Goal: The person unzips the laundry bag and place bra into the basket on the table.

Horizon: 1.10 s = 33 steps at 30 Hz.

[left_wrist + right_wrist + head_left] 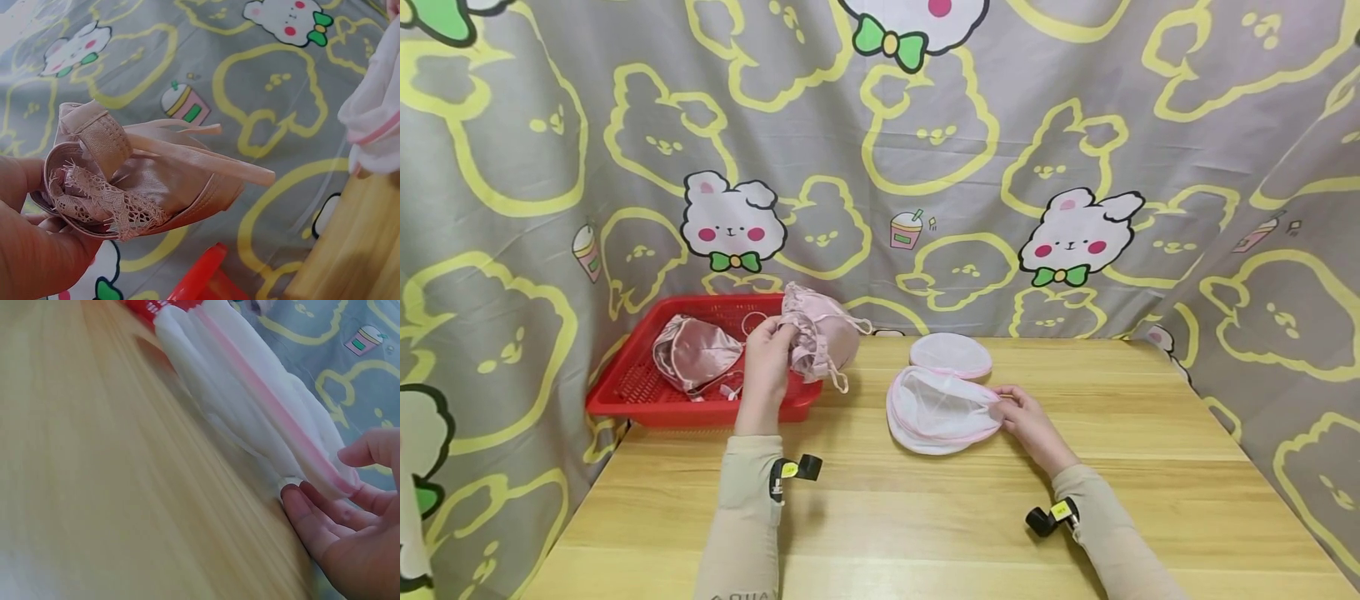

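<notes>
In the head view my left hand grips a folded pink bra with lace trim, held up beside the basket's right end. Its straps stick out toward the right in the left wrist view. My right hand pinches the right edge of a white mesh laundry bag with a pink zip edge. That bag lies on the table with its mouth gaping. In the right wrist view, thumb and fingers sit on either side of the bag's pink edge.
A red plastic basket stands at the table's back left, holding another pink satin bra. Behind the laundry bag lies another round white mesh piece. A patterned grey curtain hangs along the back of the wooden table.
</notes>
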Each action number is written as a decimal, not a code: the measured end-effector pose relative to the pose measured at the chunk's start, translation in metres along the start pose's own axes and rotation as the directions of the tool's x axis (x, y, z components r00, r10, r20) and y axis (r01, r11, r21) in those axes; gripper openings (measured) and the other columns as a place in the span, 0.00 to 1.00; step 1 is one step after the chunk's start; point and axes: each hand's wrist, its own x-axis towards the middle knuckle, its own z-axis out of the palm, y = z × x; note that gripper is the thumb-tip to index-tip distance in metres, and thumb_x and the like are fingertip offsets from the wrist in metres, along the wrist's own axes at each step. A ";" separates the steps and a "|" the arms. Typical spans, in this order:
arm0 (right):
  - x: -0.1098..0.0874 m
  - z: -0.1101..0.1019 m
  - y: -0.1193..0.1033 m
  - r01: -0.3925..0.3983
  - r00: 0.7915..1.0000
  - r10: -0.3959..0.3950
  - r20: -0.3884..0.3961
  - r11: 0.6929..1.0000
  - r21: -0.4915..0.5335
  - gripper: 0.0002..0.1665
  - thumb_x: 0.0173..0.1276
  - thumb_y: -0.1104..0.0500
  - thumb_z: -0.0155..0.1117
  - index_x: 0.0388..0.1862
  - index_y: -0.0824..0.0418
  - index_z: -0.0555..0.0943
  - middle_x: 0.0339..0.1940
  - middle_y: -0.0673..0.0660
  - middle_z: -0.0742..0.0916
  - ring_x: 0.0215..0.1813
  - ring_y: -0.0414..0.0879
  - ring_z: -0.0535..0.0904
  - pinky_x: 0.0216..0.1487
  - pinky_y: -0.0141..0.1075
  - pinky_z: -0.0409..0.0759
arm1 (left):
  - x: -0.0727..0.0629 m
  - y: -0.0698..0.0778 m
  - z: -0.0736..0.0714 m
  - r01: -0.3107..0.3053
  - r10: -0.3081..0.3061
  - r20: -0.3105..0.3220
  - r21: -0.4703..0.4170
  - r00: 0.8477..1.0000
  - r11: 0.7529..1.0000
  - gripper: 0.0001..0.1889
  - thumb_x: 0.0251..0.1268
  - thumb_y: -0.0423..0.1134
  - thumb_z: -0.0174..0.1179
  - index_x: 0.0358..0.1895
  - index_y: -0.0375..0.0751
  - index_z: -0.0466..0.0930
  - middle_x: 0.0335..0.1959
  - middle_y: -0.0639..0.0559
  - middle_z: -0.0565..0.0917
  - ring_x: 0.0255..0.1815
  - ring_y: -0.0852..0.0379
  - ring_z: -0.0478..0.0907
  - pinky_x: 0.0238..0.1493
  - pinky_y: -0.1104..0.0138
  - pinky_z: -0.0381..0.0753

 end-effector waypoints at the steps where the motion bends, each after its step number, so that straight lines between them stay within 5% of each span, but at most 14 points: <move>1: 0.000 -0.002 0.000 0.000 1.000 -0.001 0.004 1.000 0.006 0.23 0.71 0.64 0.53 0.61 0.72 0.64 0.48 0.50 0.77 0.45 0.34 0.77 0.48 0.25 0.78 | 0.001 0.001 -0.002 -0.004 0.004 -0.007 -0.004 1.000 1.000 0.09 0.63 0.26 0.52 0.27 0.41 0.75 0.19 0.60 0.74 0.22 0.67 0.72 0.25 0.76 0.73; 14: 0.002 -0.006 0.004 -0.001 1.000 0.001 0.007 1.000 0.021 0.20 0.72 0.64 0.54 0.58 0.71 0.67 0.48 0.49 0.77 0.46 0.34 0.77 0.47 0.26 0.79 | 0.008 0.014 -0.028 -0.049 0.038 -0.104 -0.100 0.994 0.994 0.12 0.65 0.25 0.50 0.25 0.43 0.76 0.24 0.57 0.77 0.27 0.64 0.75 0.30 0.75 0.77; 33: -0.001 -0.006 0.001 0.008 1.000 -0.008 0.017 1.000 0.022 0.20 0.72 0.63 0.55 0.58 0.73 0.66 0.45 0.48 0.77 0.45 0.33 0.76 0.47 0.25 0.78 | 0.021 0.014 -0.057 -0.122 0.058 -0.280 -0.218 0.958 0.968 0.15 0.64 0.23 0.50 0.21 0.41 0.76 0.25 0.55 0.77 0.28 0.63 0.76 0.32 0.75 0.79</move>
